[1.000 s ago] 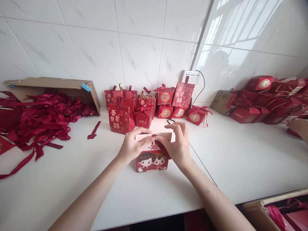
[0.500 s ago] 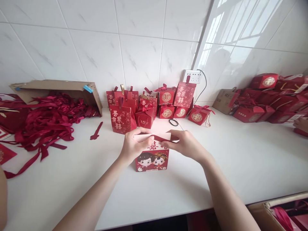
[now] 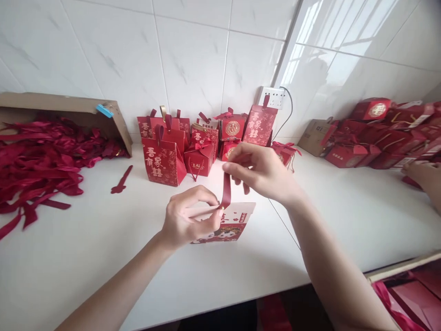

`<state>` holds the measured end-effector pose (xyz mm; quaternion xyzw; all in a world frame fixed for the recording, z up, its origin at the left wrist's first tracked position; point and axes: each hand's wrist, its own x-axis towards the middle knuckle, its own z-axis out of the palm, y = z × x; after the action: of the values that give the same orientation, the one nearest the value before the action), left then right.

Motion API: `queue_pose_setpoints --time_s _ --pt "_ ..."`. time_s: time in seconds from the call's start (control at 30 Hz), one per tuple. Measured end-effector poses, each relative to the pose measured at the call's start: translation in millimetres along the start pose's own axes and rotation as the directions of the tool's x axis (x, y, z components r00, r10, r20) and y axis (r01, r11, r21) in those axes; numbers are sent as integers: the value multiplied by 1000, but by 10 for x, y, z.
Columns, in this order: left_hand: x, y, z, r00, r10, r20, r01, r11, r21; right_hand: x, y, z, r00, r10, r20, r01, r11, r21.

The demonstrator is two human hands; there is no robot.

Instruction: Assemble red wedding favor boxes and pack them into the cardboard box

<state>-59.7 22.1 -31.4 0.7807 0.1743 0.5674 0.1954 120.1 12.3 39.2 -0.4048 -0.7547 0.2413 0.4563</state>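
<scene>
A red and white gift box (image 3: 237, 230) with two cartoon faces stands before me on the white table. My left hand (image 3: 184, 216) pinches its top edge between thumb and fingers. Out of that edge rises a dark red ribbon (image 3: 226, 191), pulled upward. My right hand (image 3: 263, 174) grips the ribbon's upper end between thumb and forefinger, above the box. Part of the box front is hidden behind my left fingers. To the left lies a loose dark red ribbon piece (image 3: 121, 181), flat on the table.
Behind stand several red gift boxes (image 3: 160, 161). A cardboard box (image 3: 119, 131) spills red ribbons (image 3: 51, 165) at the left. More red boxes (image 3: 347, 155) are stacked at the right, near another person's hand (image 3: 422, 174). A power strip (image 3: 272, 97) rests against the tiled wall.
My right hand has left the box's top edge and risen, drawing the ribbon up. My left hand stays on the top edge. The box now looks turned and tilted, and the view has shifted.
</scene>
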Motion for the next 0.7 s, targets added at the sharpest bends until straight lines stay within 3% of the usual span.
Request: queue_pose_setpoints --time_s 0.1,0.2,0.3,0.4,0.57,0.7 --pt "-20 63 -8 986 167 20 -168 984 57 15 147 63 996 19 91 -34 986 161" --pt "-1 131 -39 973 199 120 -211 973 93 -129 255 139 998 56 23 -60 963 264" --pt "42 176 -63 963 40 266 -64 995 81 -250 312 140 997 79 2 -76 957 281" --pt "78 196 -79 934 -46 353 28 998 57 -268 346 52 995 39 91 -63 956 287" --pt "71 231 -115 930 9 368 -16 1000 15 -256 313 -34 994 12 110 -26 992 126" --pt "-27 280 -122 941 -162 298 154 987 51 -321 219 30 1000 1 26 2 996 -94"
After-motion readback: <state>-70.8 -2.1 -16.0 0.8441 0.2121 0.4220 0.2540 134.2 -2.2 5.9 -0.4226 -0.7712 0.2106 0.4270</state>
